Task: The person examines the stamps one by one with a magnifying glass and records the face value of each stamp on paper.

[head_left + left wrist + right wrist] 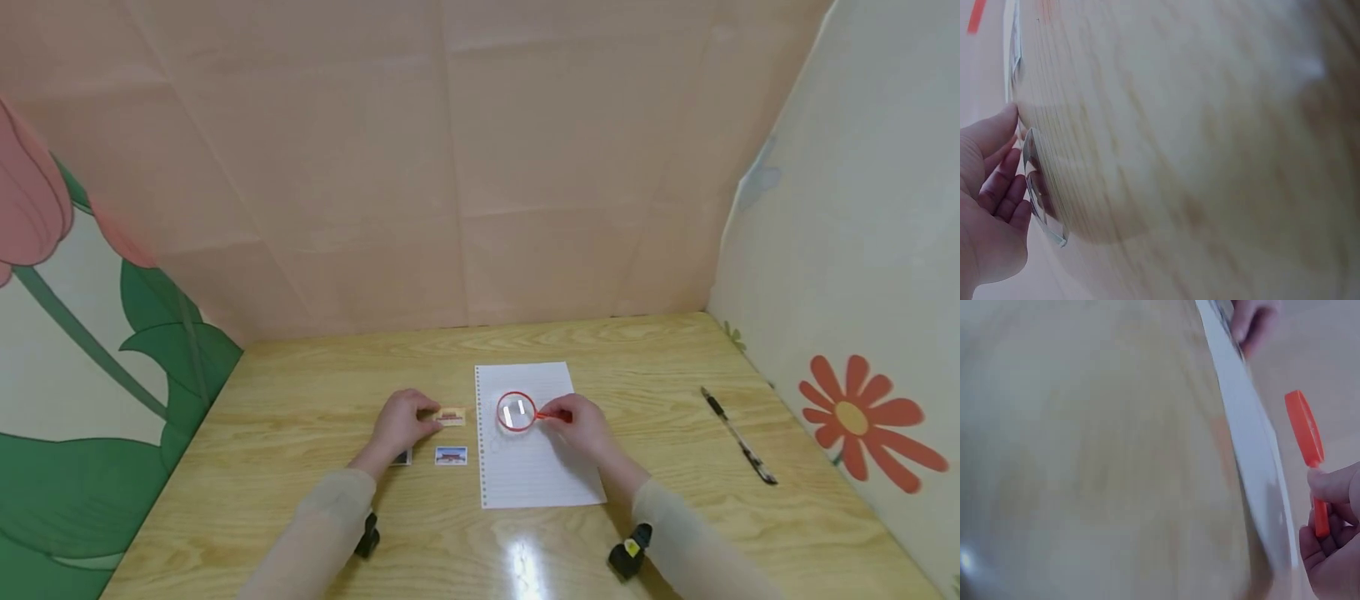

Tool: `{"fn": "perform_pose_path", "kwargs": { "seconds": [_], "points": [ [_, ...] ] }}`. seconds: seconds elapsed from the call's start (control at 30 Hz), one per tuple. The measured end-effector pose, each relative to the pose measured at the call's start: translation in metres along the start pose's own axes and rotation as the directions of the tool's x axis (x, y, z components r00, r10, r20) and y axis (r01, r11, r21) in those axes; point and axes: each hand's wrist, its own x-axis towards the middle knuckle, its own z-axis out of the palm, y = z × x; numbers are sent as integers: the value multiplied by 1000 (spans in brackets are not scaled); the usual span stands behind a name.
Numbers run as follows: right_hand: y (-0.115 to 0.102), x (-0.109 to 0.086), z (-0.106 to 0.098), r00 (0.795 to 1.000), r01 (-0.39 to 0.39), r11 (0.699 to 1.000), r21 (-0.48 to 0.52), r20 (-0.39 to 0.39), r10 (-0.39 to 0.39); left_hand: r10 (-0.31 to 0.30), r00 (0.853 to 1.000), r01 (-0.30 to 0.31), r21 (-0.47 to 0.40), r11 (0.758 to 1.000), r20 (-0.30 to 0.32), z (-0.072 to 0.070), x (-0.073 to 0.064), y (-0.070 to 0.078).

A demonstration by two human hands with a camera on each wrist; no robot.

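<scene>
My left hand [401, 423] pinches the left end of a small yellow stamp-like picture card [452, 417] between thumb and forefinger, at table level. Just below it lies a blue picture card [451, 456] with a red building. Partly hidden under the left hand is a dark card [405, 457]; in the left wrist view a glossy card [1044, 187] lies by the curled fingers. My right hand [581, 423] grips the handle of a red-rimmed magnifying glass [517, 412], its lens above the lined paper [532, 475]. In the right wrist view the magnifying glass [1305, 428] appears edge-on, raised off the sheet.
A black and clear pen [738, 435] lies at the right of the wooden table [300, 392]. A pink sheet [450, 167] hangs behind the table, and flower-patterned walls [855, 250] stand at both sides. Black wrist devices [628, 552] sit under the forearms.
</scene>
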Motion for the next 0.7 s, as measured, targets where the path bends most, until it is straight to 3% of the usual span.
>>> {"fn": "perform_pose_path", "kwargs": {
  "seconds": [0.17, 0.4, 0.7],
  "points": [
    [24, -7, -36, 999, -28, 999, -29, -21, 27, -3, 1000, 3, -4, 1000, -6, 1, -1, -1],
    [57, -11, -83, 991, -128, 986, -103, -48, 124, -23, 1000, 23, 0, 1000, -2, 1, -1, 0],
    [84, -12, -113, 987, -134, 972, -192, -116, 113, -14, 1000, 14, 6, 1000, -1, 0, -1, 2]
  ]
}}
